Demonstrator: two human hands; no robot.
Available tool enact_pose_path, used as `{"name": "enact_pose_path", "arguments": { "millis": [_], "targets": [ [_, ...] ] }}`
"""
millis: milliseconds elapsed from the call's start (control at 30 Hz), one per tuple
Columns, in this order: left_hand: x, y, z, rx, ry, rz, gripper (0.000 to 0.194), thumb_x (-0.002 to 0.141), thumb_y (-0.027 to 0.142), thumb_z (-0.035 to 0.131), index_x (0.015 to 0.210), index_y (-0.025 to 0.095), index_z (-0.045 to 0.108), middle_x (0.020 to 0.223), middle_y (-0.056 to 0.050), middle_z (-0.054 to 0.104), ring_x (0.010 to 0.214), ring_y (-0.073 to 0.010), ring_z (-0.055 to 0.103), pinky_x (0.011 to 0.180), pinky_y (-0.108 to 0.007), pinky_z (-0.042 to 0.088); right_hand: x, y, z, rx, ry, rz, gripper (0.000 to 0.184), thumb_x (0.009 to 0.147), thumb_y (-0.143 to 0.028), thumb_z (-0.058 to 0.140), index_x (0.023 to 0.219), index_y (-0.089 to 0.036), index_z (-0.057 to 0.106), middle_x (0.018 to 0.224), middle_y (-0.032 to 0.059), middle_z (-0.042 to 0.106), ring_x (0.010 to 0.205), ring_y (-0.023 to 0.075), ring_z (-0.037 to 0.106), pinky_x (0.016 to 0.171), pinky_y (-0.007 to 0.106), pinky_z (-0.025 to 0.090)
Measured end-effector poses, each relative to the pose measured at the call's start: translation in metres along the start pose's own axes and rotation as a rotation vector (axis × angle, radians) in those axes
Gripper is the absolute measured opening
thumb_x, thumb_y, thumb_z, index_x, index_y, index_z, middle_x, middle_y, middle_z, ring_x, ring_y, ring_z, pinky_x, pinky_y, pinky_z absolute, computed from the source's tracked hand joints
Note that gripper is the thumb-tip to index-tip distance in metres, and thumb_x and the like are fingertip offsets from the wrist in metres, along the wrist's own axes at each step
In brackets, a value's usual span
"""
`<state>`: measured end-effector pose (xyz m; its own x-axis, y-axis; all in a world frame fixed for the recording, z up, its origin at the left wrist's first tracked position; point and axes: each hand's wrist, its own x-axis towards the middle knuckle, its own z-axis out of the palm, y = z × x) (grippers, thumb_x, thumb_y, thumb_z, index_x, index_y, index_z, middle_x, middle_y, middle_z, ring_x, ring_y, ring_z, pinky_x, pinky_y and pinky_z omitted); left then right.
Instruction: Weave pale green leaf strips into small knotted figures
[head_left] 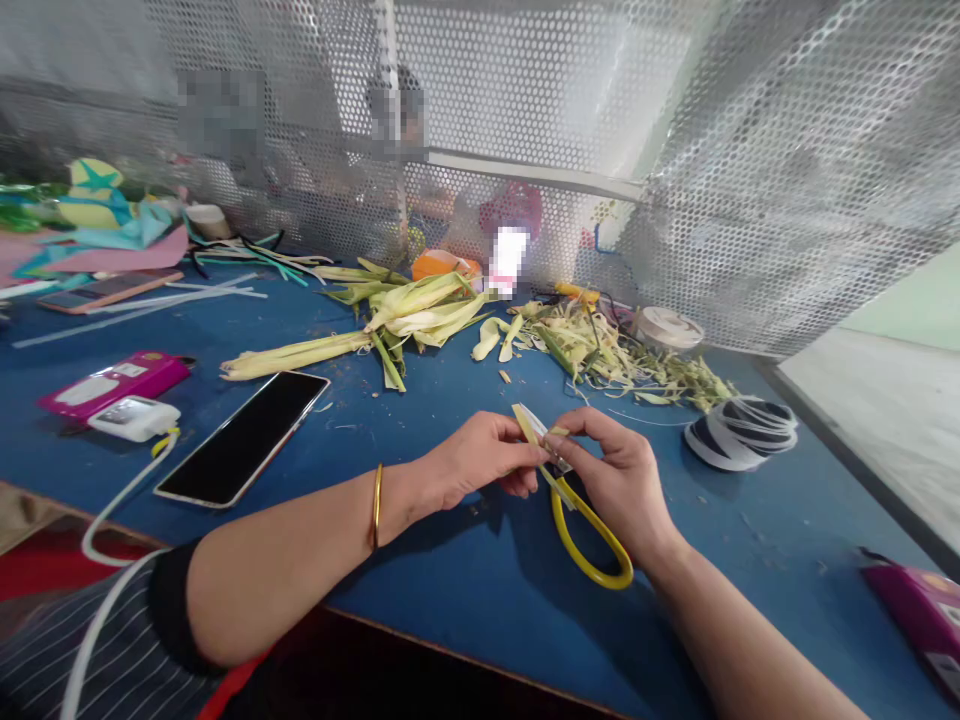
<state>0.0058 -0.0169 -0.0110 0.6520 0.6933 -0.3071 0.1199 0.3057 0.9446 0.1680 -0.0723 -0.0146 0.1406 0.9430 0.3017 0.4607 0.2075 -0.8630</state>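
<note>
- The left hand (499, 458) is narrow, thumb and fingers pinching a pale husk strip (527, 424) that slants down toward the scissors' handle.
- The right hand (619, 475) is also narrow, its thumb and forefinger closed on the same strip, just beside the left fingertips.
- Yellow-handled scissors (596, 572) lie between the hands, blades pointing up and away, handle below the right hand; how the right hand's hidden fingers grip them I cannot tell.
- A gold bangle (377, 508) circles the left wrist.
- Beyond the left hand is a bundle of corn husks (420, 312), its stalk-like end pointing left.
- Beyond the right hand lies a heap of shredded husk (592, 350), with a round white roll (670, 327) behind its right part.
- Right of the right hand sits a coil of pale ribbon (741, 433); farther right and nearer is a magenta device (919, 615), cut off by the view's edge.
- Left of the left hand, a black-screened phone (244, 440) lies flat, with a white cabled gadget (135, 417) and a magenta case (116, 385) past it.
- All of these rest on the blue tabletop (450, 610) except the hands, the bangle, the strip and the scissors.
</note>
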Motion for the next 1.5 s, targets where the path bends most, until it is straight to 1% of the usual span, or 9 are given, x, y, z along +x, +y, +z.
{"name": "enact_pose_path", "arguments": {
  "millis": [100, 233, 500, 600, 767, 933, 1067, 1267, 1500],
  "targets": [
    [0.000, 0.000, -0.001, -0.061, -0.029, -0.011, 0.028, 0.066, 0.038, 0.079, 0.069, 0.013, 0.067, 0.054, 0.000, 0.061, 0.050, -0.0101, 0.056, 0.056, -0.024, 0.045, -0.004, 0.005, 0.005, 0.029, 0.059, -0.043, 0.013, 0.081, -0.028, 0.066, 0.070, -0.021, 0.066, 0.070, -0.0014, 0.063, 0.069, 0.0144, 0.054, 0.067, 0.027, 0.041],
    [0.000, 0.001, -0.001, -0.086, 0.002, 0.016, 0.027, 0.068, 0.039, 0.077, 0.068, 0.013, 0.069, 0.053, 0.000, 0.060, 0.050, -0.0100, 0.054, 0.056, -0.024, 0.044, -0.006, 0.011, 0.012, 0.242, 0.137, 0.147, 0.016, 0.080, -0.033, 0.070, 0.072, -0.021, 0.065, 0.065, -0.0027, 0.060, 0.060, 0.0124, 0.049, 0.059, 0.025, 0.038],
    [-0.002, 0.003, 0.003, 0.032, 0.086, 0.031, 0.023, 0.066, 0.032, 0.076, 0.055, 0.015, 0.065, 0.047, 0.002, 0.055, 0.047, -0.0090, 0.050, 0.055, -0.024, 0.043, 0.002, 0.001, 0.003, 0.288, -0.102, 0.274, 0.035, 0.075, -0.050, 0.072, 0.065, -0.018, 0.062, 0.059, -0.0014, 0.059, 0.055, 0.0113, 0.047, 0.056, 0.026, 0.036],
    [-0.002, 0.004, 0.004, 0.058, 0.121, 0.031, 0.023, 0.067, 0.027, 0.072, 0.050, 0.016, 0.061, 0.045, 0.001, 0.055, 0.046, -0.0096, 0.050, 0.054, -0.024, 0.043, 0.001, 0.000, 0.002, 0.130, -0.068, 0.169, 0.028, 0.078, -0.042, 0.070, 0.065, -0.019, 0.061, 0.060, -0.0015, 0.060, 0.056, 0.0123, 0.049, 0.057, 0.026, 0.038],
    [-0.002, 0.006, 0.005, 0.033, 0.151, 0.031, 0.018, 0.069, 0.024, 0.070, 0.054, 0.016, 0.064, 0.045, 0.001, 0.055, 0.045, -0.0091, 0.049, 0.053, -0.023, 0.042, -0.004, 0.003, 0.004, -0.210, 0.097, -0.258, 0.021, 0.084, -0.029, 0.064, 0.065, -0.021, 0.063, 0.069, 0.0012, 0.065, 0.071, 0.0166, 0.057, 0.076, 0.032, 0.041],
    [0.002, 0.002, 0.000, 0.045, 0.161, 0.049, 0.021, 0.071, 0.029, 0.071, 0.057, 0.014, 0.067, 0.046, 0.000, 0.057, 0.047, -0.0094, 0.050, 0.055, -0.024, 0.041, -0.002, 0.007, 0.007, 0.071, 0.110, 0.099, 0.025, 0.080, -0.036, 0.068, 0.062, -0.020, 0.063, 0.057, -0.0017, 0.057, 0.056, 0.0128, 0.046, 0.056, 0.027, 0.035],
    [0.004, -0.002, -0.004, 0.050, 0.085, 0.073, 0.022, 0.074, 0.033, 0.070, 0.064, 0.014, 0.071, 0.050, -0.001, 0.060, 0.051, -0.0102, 0.053, 0.058, -0.024, 0.042, 0.001, 0.009, 0.008, 0.297, 0.086, 0.288, 0.027, 0.072, -0.041, 0.074, 0.060, -0.018, 0.064, 0.054, -0.0025, 0.055, 0.053, 0.0115, 0.043, 0.053, 0.026, 0.033],
    [0.002, 0.003, -0.005, 0.025, 0.098, 0.021, 0.020, 0.073, 0.033, 0.071, 0.068, 0.014, 0.070, 0.052, -0.001, 0.059, 0.051, -0.0108, 0.054, 0.059, -0.025, 0.042, 0.005, 0.008, 0.001, 0.248, -0.022, 0.307, 0.041, 0.080, -0.056, 0.065, 0.064, -0.018, 0.066, 0.063, 0.0027, 0.063, 0.062, 0.0151, 0.053, 0.059, 0.027, 0.039],
    [0.000, 0.009, -0.003, 0.021, 0.115, 0.015, 0.034, 0.077, 0.040, 0.065, 0.054, 0.015, 0.061, 0.052, -0.003, 0.060, 0.053, -0.0118, 0.055, 0.062, -0.026, 0.045, 0.009, 0.010, -0.003, 0.166, -0.008, 0.288, 0.057, 0.083, -0.069, 0.053, 0.069, -0.017, 0.069, 0.073, 0.0070, 0.068, 0.074, 0.0201, 0.061, 0.070, 0.030, 0.044]
  ]
}}
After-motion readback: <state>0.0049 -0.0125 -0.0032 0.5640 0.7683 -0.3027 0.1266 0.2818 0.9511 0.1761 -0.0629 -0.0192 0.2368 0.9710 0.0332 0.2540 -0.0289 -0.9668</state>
